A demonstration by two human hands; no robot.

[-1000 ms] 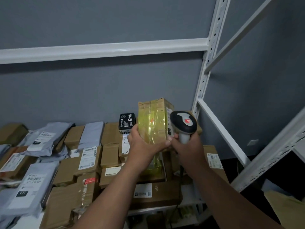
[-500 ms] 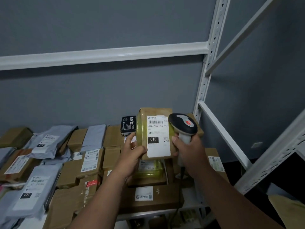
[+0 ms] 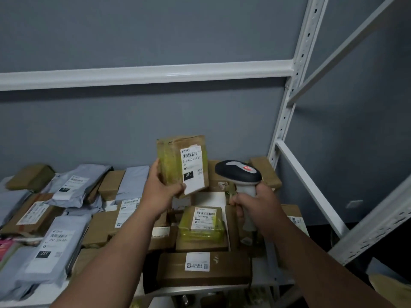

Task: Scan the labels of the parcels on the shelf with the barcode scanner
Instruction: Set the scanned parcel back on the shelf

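Item in hand: one small brown box (image 3: pixel 182 165), upright, lifted above the shelf (image 3: pixel 262 282) load at about 12 o'clock of centre. Its white label (image 3: pixel 193 168), marked 010, faces the camera. The left hand (image 3: pixel 160 192) grips the box at its lower left corner, fingers curled round it.

Tool: one barcode scanner (image 3: pixel 239 172), at 3 o'clock of the box and just beside it, not touching. The right hand (image 3: pixel 255 202) is clamped round its handle; its head appears to point away, toward the wall, not at the label.

Step, as judged: presenting a single parcel for scanning; the scan itself looks not yet lined up. The next move calls for swinging the scanner's face toward the barcode at the label's top, or turning the box to meet it, then pressing the trigger.

Stock on the shelf, left to right: grey mailing bags (image 3: pixel 55 247), roughly five in view; cardboard boxes (image 3: pixel 204 266), a dozen or more, overlapping, exact count not possible. One yellow-taped parcel (image 3: pixel 203 223) lies at 6 o'clock of the held box.
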